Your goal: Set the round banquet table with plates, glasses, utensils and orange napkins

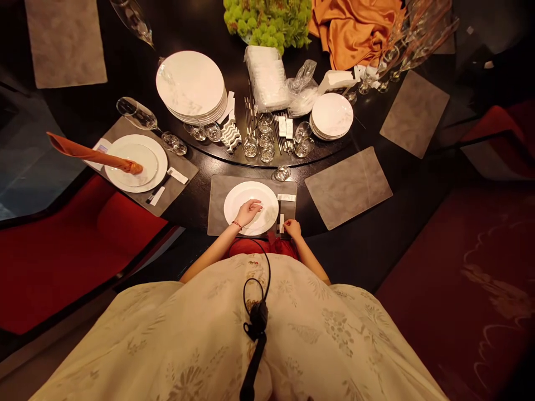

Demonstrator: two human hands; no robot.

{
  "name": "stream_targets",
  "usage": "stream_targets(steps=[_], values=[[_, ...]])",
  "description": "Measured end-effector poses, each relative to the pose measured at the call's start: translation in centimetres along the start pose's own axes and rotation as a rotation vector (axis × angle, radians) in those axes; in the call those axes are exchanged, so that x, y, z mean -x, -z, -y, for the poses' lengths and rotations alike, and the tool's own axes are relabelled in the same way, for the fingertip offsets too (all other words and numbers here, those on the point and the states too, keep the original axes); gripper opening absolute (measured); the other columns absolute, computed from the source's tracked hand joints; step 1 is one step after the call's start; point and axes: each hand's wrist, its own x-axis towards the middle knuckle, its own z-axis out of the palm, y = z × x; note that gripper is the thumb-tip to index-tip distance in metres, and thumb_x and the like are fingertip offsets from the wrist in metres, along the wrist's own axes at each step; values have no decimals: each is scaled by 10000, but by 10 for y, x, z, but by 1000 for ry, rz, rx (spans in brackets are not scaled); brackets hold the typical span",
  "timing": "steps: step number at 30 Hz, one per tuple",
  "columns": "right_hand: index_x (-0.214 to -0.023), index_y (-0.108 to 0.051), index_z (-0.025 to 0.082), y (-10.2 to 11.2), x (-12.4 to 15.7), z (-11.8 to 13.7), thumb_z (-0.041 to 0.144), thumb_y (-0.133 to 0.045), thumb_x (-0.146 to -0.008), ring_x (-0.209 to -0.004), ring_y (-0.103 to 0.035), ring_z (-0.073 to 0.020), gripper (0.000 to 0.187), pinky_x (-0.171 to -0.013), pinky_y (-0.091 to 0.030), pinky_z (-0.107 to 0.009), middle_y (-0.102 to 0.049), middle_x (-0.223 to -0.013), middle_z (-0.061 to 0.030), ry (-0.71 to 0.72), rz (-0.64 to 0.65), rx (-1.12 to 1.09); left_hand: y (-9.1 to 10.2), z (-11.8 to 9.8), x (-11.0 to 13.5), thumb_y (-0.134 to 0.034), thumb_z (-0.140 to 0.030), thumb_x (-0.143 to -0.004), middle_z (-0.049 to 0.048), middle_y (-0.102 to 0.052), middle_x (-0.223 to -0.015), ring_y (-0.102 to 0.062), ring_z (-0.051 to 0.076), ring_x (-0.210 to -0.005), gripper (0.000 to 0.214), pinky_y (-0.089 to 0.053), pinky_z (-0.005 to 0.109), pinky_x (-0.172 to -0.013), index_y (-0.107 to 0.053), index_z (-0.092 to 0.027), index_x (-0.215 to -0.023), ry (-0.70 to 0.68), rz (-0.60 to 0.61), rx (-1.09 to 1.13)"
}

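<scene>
- Our left hand (247, 213) rested on a white plate (264, 216), fingers loosely curled, apparently holding nothing.
- Our right hand (292, 228) sat half-closed at the cutlery (278, 214) beside it, any hold hard to judge.
- Both lay over a grey placemat (217, 206), this place seemingly laid.

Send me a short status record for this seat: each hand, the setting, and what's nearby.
left hand: resting on a white plate, a red string on the wrist
right hand: on the mat's right side, beside the cutlery; any grip is unclear
setting: plate centred on a grey place mat
nearby: a stack of white plates on the dark round table; an orange napkin lying across the neighbouring plate
</scene>
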Motion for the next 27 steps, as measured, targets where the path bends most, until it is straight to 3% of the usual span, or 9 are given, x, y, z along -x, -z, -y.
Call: stream_targets(steps=[4,7,10,12,15,18,20,23,27], values=[[-935,-727,195,27,-14,12,338,-621,-885,-953,-681,-202,185,-759,-479,-241,-740,-1013,-87,20,-28,127,-1,-1,-7,-700,-333,-726,93,-732,-829,-690,154,-744,331,-522,283,-740,-643,-127,-980,22,-16,19],[-916,-714,181,75,-40,45,325,-564,-914,-858,-678,-182,209,-749,-483,-239,-738,-907,-65,228,-64,28,1,-1,-13,-706,-378,-721,99,-730,-826,-696,167,-759,362,-538,307,-756,-641,-125,-972,22,-62,44],[-940,-697,151,155,-82,100,366,-487,-951,-738,-655,-173,301,-729,-506,-259,-712,-788,-54,507,-151,-145,8,0,-21,-710,-451,-712,109,-730,-831,-703,189,-786,412,-551,336,-780,-639,-128,-957,29,-130,62],[-1012,-684,146,223,-118,147,403,-442,-971,-768,-652,-183,355,-768,-520,-291,-706,-825,-60,683,-330,-185,16,1,-26,-711,-501,-693,118,-731,-849,-706,201,-805,464,-555,347,-786,-639,-129,-962,47,-161,76],[-1165,-639,125,322,-184,218,377,-357,-1008,-983,-644,-227,410,-922,-499,-369,-698,-1039,-122,789,-665,-107,31,2,-35,-710,-566,-663,123,-734,-879,-708,208,-808,538,-555,359,-793,-637,-132,-971,77,-222,84],[-1148,-655,67,389,-252,276,325,-415,-998,-1121,-612,-293,383,-1034,-433,-461,-677,-1110,-193,770,-673,177,45,4,-44,-716,-629,-630,117,-737,-874,-713,221,-801,597,-559,368,-784,-634,-143,-969,121,-293,90],[-1063,-687,13,408,-291,301,301,-531,-947,-1128,-614,-334,347,-1051,-408,-511,-681,-1062,-236,693,-522,409,52,5,-50,-726,-660,-609,118,-741,-880,-717,233,-808,632,-561,373,-777,-633,-150,-970,147,-331,100],[-1034,-707,-3,407,-332,313,304,-596,-903,-1119,-627,-328,351,-1035,-413,-544,-690,-1040,-236,633,-313,628,57,8,-58,-733,-699,-592,128,-747,-903,-718,244,-814,674,-562,383,-776,-635,-153,-975,167,-372,117],[-1094,-709,29,387,-360,303,300,-596,-894,-1146,-618,-314,356,-1041,-414,-542,-681,-1125,-242,646,-283,679,55,10,-68,-722,-735,-593,126,-752,-913,-724,252,-825,687,-567,383,-769,-642,-170,-975,189,-371,119]])
